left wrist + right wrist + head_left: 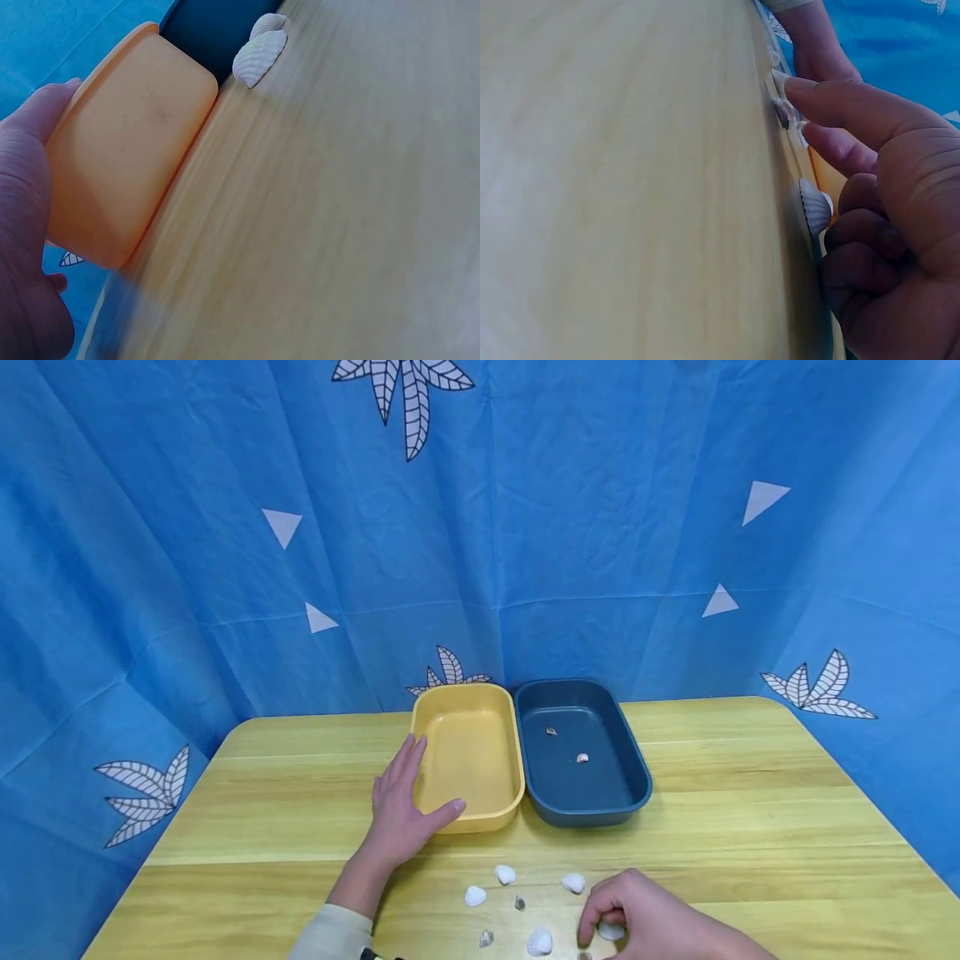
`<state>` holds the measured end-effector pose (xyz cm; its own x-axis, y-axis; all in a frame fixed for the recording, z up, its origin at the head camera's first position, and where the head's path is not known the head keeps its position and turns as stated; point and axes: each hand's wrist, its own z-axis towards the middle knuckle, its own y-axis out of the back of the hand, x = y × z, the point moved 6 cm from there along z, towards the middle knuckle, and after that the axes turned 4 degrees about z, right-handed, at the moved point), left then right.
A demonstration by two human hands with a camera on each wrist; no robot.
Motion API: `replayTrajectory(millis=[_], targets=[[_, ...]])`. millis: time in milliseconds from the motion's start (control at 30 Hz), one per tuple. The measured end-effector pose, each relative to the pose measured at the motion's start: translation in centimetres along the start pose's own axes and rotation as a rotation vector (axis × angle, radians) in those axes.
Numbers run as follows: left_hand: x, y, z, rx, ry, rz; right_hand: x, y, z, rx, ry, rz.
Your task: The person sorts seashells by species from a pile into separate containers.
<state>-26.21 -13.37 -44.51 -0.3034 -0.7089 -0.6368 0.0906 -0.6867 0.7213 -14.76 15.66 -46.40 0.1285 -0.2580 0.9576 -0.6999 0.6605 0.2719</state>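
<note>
My left hand [401, 814] rests at the near left corner of a yellow tray [522, 777], its fingers spread along the left rim and its thumb on the front rim. My right hand [637, 914] is low over the table. Its thumb and index finger are apart beside a small brownish snail shell [584, 956], while the other fingers curl in. A white ribbed seashell [611, 932] lies partly hidden under this hand; it also shows as a ribbed shell [815, 206] in the right wrist view. Nothing is visibly pinched.
A dark blue tray [588, 817] stands right of the yellow one with two small shells [582, 758] inside. White seashells [539, 942] and small dark shells [520, 902] lie scattered on the wooden table [750, 827]. A blue curtain [570, 527] hangs behind.
</note>
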Motion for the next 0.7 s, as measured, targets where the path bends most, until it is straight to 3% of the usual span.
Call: replayTrajectory(millis=[700], targets=[[-0.13, 0.17, -0.01, -0.027, -0.039, -0.008, -0.06, -0.46, 0.15, -0.005, 0.065, -0.138]])
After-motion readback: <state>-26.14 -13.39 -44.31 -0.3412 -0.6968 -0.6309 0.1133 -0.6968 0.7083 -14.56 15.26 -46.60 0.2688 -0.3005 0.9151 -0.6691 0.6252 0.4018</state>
